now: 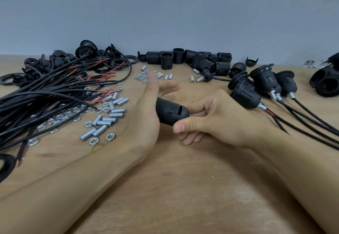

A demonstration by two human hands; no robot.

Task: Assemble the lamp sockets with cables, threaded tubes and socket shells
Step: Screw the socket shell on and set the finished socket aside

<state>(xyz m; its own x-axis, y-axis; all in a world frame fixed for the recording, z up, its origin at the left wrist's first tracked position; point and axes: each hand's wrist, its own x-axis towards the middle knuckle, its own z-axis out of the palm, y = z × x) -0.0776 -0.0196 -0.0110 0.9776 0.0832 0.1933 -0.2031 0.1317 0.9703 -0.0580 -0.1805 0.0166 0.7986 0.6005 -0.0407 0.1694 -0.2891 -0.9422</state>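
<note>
Counter [165,188]: bare wood nearside. Obstacles: cable bundle [45,94] and threaded tubes [108,116] left; socket shells [192,59] rear; assembled sockets [264,85] right.

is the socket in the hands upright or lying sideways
Sideways. The socket shell lies level, its domed end pinched by the right hand, its ribbed end against the left hand's open palm.

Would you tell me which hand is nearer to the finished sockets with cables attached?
Right. The right hand lies just beside the finished sockets; the left hand is farther away, across the held socket.
</note>
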